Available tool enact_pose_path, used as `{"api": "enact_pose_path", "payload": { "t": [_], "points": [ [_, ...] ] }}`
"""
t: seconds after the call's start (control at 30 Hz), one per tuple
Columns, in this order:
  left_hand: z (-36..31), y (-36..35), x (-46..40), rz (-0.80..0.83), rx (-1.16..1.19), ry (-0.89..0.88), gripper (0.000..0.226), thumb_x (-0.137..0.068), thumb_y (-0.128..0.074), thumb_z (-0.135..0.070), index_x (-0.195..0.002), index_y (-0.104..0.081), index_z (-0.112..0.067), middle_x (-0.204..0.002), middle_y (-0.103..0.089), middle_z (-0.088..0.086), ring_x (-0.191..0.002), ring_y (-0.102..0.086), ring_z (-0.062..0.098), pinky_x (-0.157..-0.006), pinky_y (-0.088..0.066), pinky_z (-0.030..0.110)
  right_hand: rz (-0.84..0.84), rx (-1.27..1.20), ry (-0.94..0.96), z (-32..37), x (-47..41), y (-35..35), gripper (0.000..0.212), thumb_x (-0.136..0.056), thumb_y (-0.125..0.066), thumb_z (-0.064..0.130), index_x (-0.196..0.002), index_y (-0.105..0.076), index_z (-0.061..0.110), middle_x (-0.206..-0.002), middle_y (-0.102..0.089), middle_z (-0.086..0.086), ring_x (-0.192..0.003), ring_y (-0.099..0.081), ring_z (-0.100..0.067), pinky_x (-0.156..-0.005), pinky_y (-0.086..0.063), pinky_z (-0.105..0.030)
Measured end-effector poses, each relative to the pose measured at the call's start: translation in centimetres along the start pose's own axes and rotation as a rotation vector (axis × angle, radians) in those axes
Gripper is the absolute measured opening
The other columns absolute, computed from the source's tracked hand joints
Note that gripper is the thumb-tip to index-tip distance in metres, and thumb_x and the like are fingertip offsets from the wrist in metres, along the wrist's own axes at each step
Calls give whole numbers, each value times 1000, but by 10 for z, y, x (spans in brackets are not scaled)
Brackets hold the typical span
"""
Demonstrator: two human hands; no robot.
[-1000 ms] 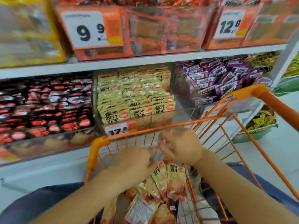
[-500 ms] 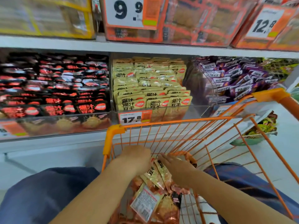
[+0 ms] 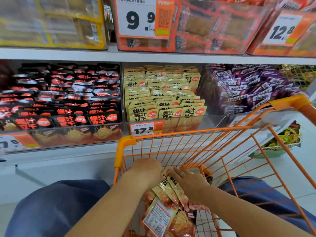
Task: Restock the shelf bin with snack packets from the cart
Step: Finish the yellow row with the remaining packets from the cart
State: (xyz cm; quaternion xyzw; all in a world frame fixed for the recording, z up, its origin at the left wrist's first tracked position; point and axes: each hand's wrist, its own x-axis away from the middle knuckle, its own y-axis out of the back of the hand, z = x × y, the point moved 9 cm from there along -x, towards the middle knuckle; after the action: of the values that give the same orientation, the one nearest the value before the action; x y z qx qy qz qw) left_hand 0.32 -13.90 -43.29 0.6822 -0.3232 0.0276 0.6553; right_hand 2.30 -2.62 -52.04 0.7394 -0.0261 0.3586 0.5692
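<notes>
Both my hands in the cart (image 3: 125, 144)
Left hand (image 3: 147, 170) and right hand (image 3: 189, 183) on packets (image 3: 168, 192); my grip is hidden.

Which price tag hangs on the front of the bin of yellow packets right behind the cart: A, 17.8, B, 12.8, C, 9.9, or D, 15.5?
A: the tag on the front of the bin of yellow packets, just above the orange cart rim, reads 17.8.
</notes>
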Motion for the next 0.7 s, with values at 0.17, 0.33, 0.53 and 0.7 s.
{"api": "enact_pose_path", "payload": {
  "t": [0.17, 0.33, 0.53, 0.7],
  "points": [
    [2, 0, -2, -4, 21, 1, 32, -99, -42, -35, -115, -57, -12, -110, -60, 7, -98, -58, 25, -69, -43, 31, -113, 95, 106, 6, -6, 25, 57, -94, -56, 17, -144, -29, 11, -153, -31, -11, -145, -20, -26, -117, -20, -43],
    [3, 13, 5, -75, 91, 1, 32, -99, -43, -35, -110, -57, -9, -99, -58, 8, -86, -56, 25, -67, -42, 33, -149, -368, 94, -18, 14, 62, 9, -91, -62, 26, -96, -55, 24, -93, -62, 2, -82, -54, -8, -75, -41, -27],
    [3, 43, 13, -194, 803, -46, 42, -99, -40, -45, -116, -63, -14, -115, -65, 5, -106, -61, 17, -93, -49, 31, -267, -1140, 155, -43, 65, 125, 42, -84, -72, 27, -57, -48, 6, -51, -32, 2, -47, -32, -12, -53, -28, -23],
    [-18, 64, 29, -95, 1274, -90, 45, -69, -58, -70, -92, -69, -33, -90, -71, -14, -86, -67, 5, -84, -52, 26, -468, -1353, 194, -53, 108, 166, 45, -88, -67, 22, -47, -50, 15, -48, -27, 7, -44, -28, -6, -50, -22, -20]
  ]
}}
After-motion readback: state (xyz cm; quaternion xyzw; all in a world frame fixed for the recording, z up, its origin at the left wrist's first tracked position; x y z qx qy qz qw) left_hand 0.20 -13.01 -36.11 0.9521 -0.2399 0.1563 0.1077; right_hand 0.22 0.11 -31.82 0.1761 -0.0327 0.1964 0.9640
